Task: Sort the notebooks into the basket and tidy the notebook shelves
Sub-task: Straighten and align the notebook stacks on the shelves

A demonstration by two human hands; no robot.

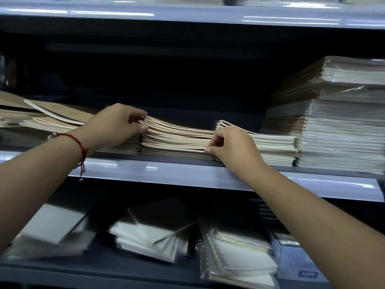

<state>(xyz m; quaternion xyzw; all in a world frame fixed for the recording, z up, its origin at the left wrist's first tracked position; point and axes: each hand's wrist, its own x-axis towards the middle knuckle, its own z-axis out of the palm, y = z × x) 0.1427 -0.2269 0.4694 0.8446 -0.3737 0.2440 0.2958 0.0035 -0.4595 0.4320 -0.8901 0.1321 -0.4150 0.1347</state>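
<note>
Gripping a bowed cream notebook stack [177, 138] — left hand [116, 124], right hand [231, 144], either end

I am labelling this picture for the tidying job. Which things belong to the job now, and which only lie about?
In the job: left hand and right hand, gripping the middle notebook stack.
Lying about: wrapped stacks, spiral notebooks on the lower shelf.

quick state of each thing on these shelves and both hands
left hand: grips the middle stack's left end
right hand: pinches its right end
middle stack: lying flat, top covers bowed
wrapped stack: tall, plastic-wrapped
spiral notebooks: lower shelf, askew
</note>
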